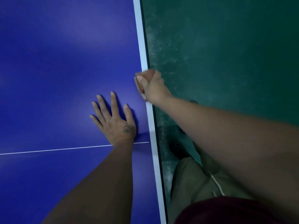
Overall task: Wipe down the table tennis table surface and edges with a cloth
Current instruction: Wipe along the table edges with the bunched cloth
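The blue table tennis table (56, 70) fills the left of the view, with a white edge stripe (142, 46) running down its right side. My right hand (153, 88) grips a pale pinkish cloth (147, 74) and holds it against that edge, thumb on top of the table. The cloth is mostly hidden in my fist and looks blurred. My left hand (114, 120) lies flat on the blue surface with fingers spread, just left of the edge and a little nearer to me.
A thin white centre line (56, 149) crosses the table under my left wrist. Right of the table is a scuffed, dusty green floor (226, 54). My legs in olive trousers (191, 180) and dark shoes stand close beside the table edge.
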Motion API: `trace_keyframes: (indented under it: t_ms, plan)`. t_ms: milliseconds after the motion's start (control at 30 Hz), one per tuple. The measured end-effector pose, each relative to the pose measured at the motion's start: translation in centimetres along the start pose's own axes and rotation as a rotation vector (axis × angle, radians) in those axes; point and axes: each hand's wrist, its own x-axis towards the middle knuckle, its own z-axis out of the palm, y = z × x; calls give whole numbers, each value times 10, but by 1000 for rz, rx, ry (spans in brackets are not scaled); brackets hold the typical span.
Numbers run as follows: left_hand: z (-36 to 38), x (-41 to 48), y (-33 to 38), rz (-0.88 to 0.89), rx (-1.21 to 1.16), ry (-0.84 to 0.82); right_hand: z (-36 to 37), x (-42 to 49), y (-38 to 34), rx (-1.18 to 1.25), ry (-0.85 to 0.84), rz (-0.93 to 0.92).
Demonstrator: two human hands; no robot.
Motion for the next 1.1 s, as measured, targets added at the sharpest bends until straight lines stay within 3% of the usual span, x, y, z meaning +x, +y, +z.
trace_keyframes:
  t_ms: [167, 267, 433, 567, 667, 1100]
  plan:
    - [-7, -2, 7, -18, -51, 4, 11, -45, 62, -69, -98, 36]
    - [-8, 27, 18, -40, -187, 151, 8, -44, 60, -126, -140, 64]
    - [-3, 138, 79, -59, -336, 154, 7, -28, 40, -167, -101, 70]
    - [9, 211, 117, -37, -134, -4, 0, -8, 17, -165, -115, 75]
    - [15, 222, 124, -29, -32, -28, -6, 9, -4, -179, -122, 72]
    - [31, 225, 125, -16, -88, 95, -26, 121, -132, -65, -63, 110]
